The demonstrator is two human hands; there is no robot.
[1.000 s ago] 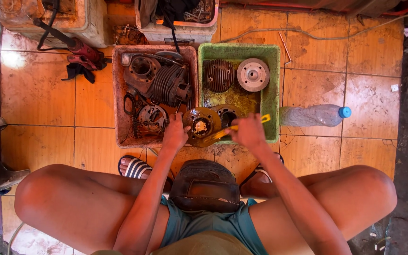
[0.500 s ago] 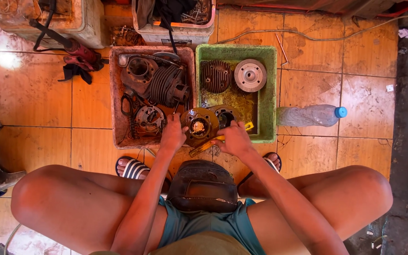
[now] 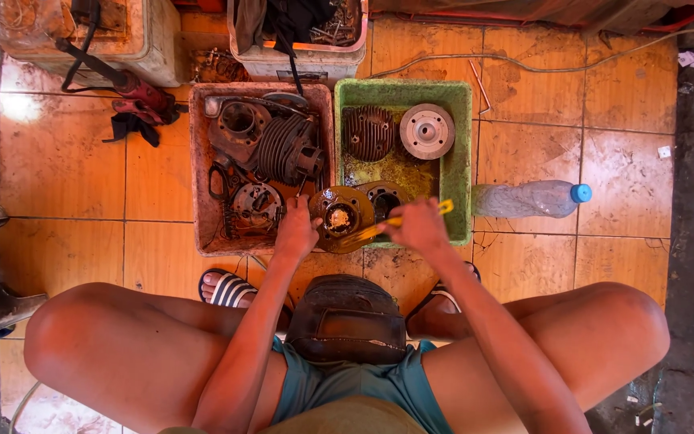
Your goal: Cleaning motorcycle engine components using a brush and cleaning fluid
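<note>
Left hand (image 3: 296, 231) grips the round rusty metal part (image 3: 340, 217) at mid-frame; right hand (image 3: 418, 227) holds the yellow brush (image 3: 399, 222); scrub gently, keeping it steady.

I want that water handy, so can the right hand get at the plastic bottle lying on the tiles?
Probably yes. The plastic bottle lies just right of the green tub, close to the right hand, with bare tile between them. That hand does hold a yellow brush, though.

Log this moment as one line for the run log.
left hand: holds round engine part | right hand: holds yellow brush | over green tub
</note>
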